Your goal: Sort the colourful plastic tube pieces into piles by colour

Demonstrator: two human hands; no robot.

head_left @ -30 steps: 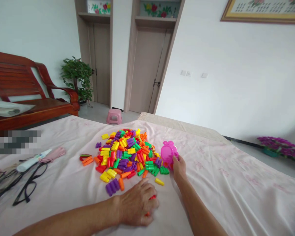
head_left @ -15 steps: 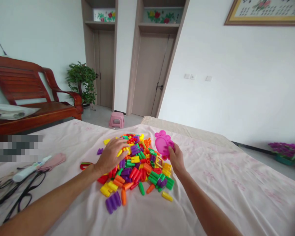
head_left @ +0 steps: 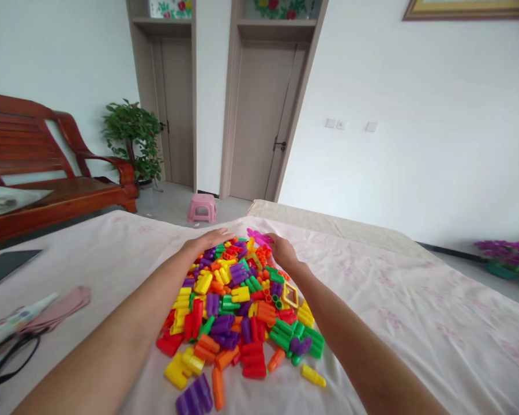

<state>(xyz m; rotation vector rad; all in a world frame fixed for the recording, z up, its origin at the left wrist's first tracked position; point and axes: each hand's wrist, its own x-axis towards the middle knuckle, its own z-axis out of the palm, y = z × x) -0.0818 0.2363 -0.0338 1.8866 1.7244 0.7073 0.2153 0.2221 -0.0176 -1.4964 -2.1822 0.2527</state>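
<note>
A heap of bright plastic building blocks (head_left: 241, 294) in red, yellow, green, purple and orange lies on the bed sheet between my forearms. My left hand (head_left: 210, 237) curves around the far left edge of the heap, fingers stretched out and touching the blocks there. At the far right edge is my right hand (head_left: 284, 252), its fingers closed on a magenta paw-shaped plastic piece (head_left: 258, 237). That piece is tilted, seen nearly edge-on over the back of the heap. A yellow square frame piece (head_left: 290, 294) lies near my right forearm.
Left on the sheet are eyeglasses (head_left: 12, 366), a white tube (head_left: 19, 323), a pink cloth (head_left: 60, 311) and a dark flat object (head_left: 8, 268). Beyond the bed stand a pink stool (head_left: 202, 208), a wooden bench (head_left: 47, 167) and a potted plant (head_left: 134, 138).
My left hand has moved from over the heap to its far edge. My right hand has brought the magenta piece left and tilted it down behind the blocks. The view has shifted slightly.
</note>
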